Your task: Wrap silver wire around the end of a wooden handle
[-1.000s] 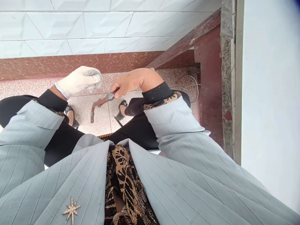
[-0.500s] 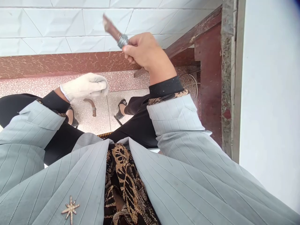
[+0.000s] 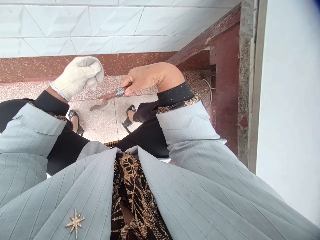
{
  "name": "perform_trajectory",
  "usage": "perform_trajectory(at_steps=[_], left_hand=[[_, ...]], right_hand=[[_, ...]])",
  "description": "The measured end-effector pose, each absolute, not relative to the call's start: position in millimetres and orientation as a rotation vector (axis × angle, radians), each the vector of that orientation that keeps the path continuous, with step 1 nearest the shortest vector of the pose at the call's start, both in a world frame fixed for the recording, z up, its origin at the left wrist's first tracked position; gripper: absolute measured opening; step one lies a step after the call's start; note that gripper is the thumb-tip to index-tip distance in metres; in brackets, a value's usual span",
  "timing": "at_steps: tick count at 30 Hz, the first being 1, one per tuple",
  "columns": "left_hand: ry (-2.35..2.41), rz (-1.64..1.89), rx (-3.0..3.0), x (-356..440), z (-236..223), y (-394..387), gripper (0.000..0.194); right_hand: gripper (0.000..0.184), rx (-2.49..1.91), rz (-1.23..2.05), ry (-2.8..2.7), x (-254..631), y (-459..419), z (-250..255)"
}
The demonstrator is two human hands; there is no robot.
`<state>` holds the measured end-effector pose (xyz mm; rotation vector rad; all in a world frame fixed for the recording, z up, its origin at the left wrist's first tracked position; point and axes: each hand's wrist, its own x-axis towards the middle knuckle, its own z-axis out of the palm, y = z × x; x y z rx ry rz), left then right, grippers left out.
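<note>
My right hand (image 3: 146,80), bare, grips a brown wooden stick (image 3: 110,96) that points left and slightly down. Silver wire (image 3: 119,92) is wound in a tight coil around the stick, just beside my fingertips. My left hand (image 3: 81,75) wears a white knit glove and is closed in a fist, up and to the left of the stick. A faint thin line slants from the fist toward the coil and looks like wire. Below the stick's tip shows a curved brown piece (image 3: 96,107); whether the two touch I cannot tell.
A white tiled wall (image 3: 115,21) with a reddish-brown base strip (image 3: 27,68) stands in front. To the right are a worn red wooden frame (image 3: 226,83) and a pale loop of cable (image 3: 209,95). My shoes (image 3: 75,120) rest on the speckled floor (image 3: 103,128).
My right hand has come down, swinging the stick from pointing up-left to nearly level. The gloved left hand has risen and moved left. The curved brown piece appears at a different angle and slightly higher.
</note>
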<state>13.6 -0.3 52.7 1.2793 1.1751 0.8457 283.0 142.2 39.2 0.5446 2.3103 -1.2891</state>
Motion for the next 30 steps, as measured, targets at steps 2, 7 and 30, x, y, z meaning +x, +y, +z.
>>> perform_trajectory(at_steps=[2,7,30], left_hand=[[1.205,0.835,1.275,15.6,55.3,-0.2,0.039],[1.461,0.842,1.317,27.9,46.3,4.0,0.044],[1.222,0.699,1.44,18.2,33.2,6.5,0.042]], right_hand=[[0.036,0.41,-1.303,2.257,284.4,144.1,39.5],[0.038,0.516,-1.805,2.401,285.2,125.3,59.2],[0.038,0.487,-2.193,2.497,278.0,124.8,36.8]])
